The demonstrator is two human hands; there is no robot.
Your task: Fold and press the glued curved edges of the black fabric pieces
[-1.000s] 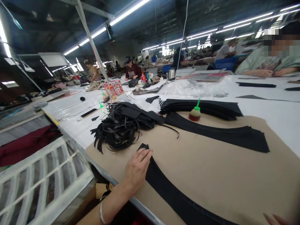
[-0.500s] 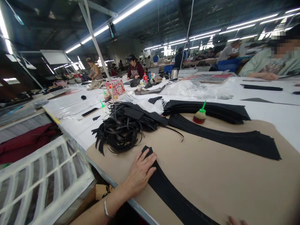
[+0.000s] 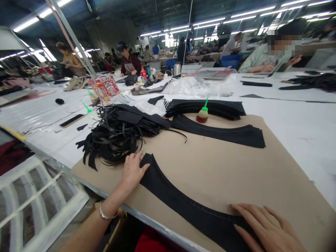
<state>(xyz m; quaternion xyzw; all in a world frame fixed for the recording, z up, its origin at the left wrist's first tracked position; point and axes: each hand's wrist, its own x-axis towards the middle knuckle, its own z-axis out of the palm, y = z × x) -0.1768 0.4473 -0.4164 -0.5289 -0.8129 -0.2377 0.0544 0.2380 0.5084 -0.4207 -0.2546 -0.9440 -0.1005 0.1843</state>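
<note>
1. Taking the head camera's view as a dial with twelve at the top, I see a long, curved black strip lying on a brown sheet. It bends from seven o'clock, near the middle, down to five at the lower edge. I cannot tell whether it is one layer or several.
2. Between seven and eight, the left hand lies over the strip's far end, thumb parted from the fingers and resting on the black. A silvery bangle circles that wrist.
3. Between four and five, the right hand is spread over the strip's nearer part, thumb well apart, fingertips reaching past its upper edge. How hard it presses I cannot tell.
4. Towards nine sits a heap of black ribbons, close to the left hand.
5. Near half past two, a green-spouted bottle holding reddish liquid stands between a stack of black panels and a curved black piece.
6. Across the white table, at two, is a co-worker in pale green; at eleven, another in dark red.
7. At eight, below the table edge, there is a pale slatted frame.
</note>
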